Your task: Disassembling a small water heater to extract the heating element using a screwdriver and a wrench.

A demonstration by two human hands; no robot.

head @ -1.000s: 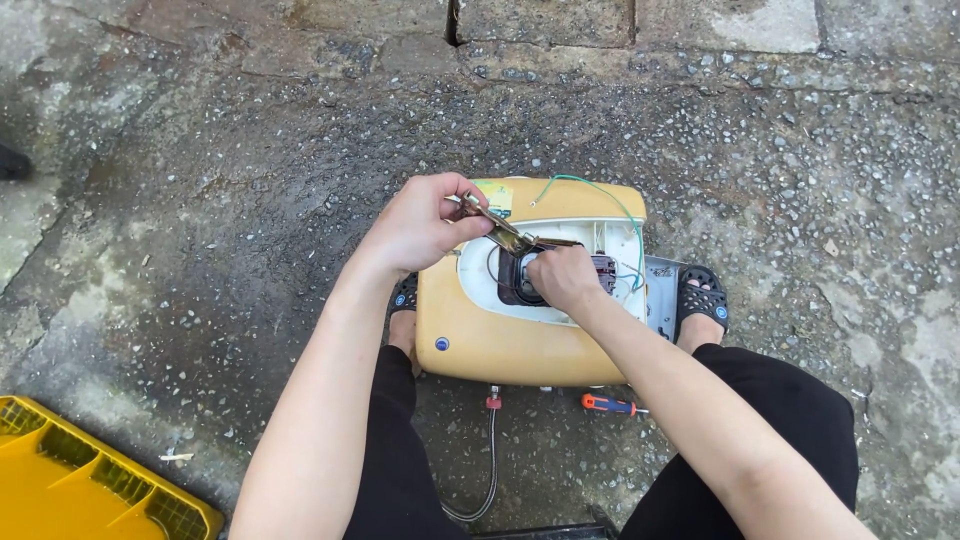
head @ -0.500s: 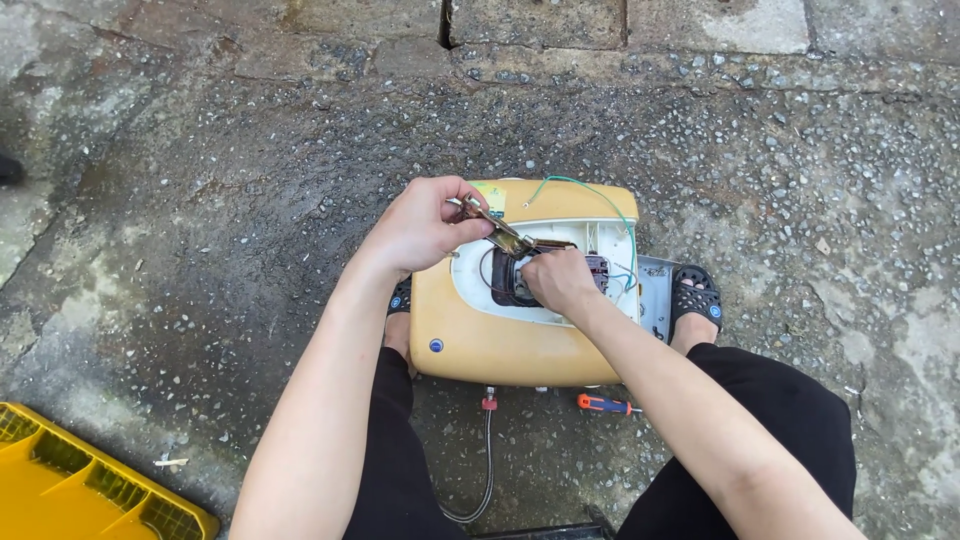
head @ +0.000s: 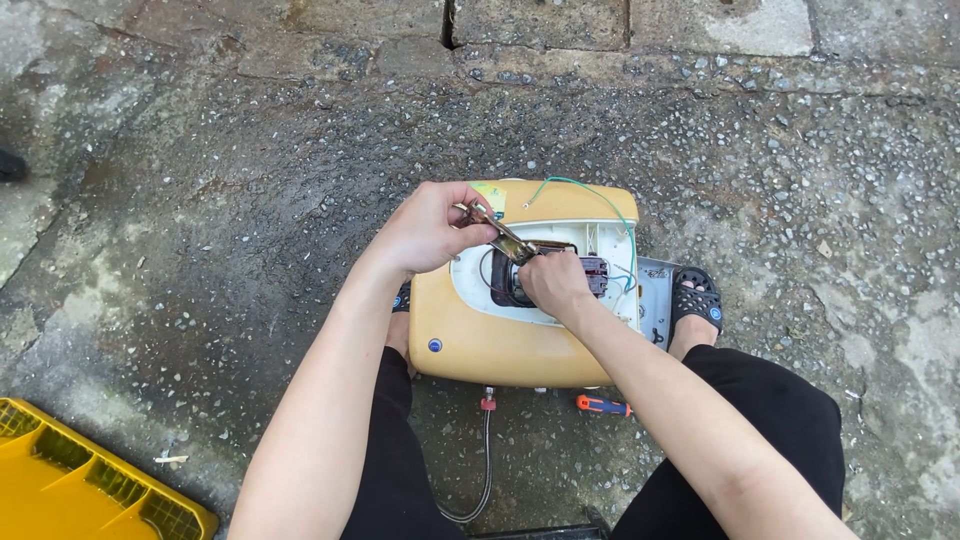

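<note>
A yellow and white appliance casing [head: 480, 335] lies on the ground between my knees, its white inner panel and dark central part exposed, with green wires [head: 600, 195] looping over its top. My left hand [head: 430, 228] is closed around the handles of a pair of rusty pliers [head: 505, 238], whose jaws point into the opening. My right hand [head: 553, 285] rests inside the opening on the dark part, fingers curled on something I cannot make out.
An orange-handled screwdriver [head: 603, 405] lies on the ground below the casing. A grey hose [head: 483, 470] runs from the casing's underside toward me. A yellow plastic crate [head: 90, 480] sits at the bottom left. My sandalled foot [head: 697, 300] is right of the casing.
The view shifted slightly; both hands stay at the opening, with the pliers still held at the same spot.
</note>
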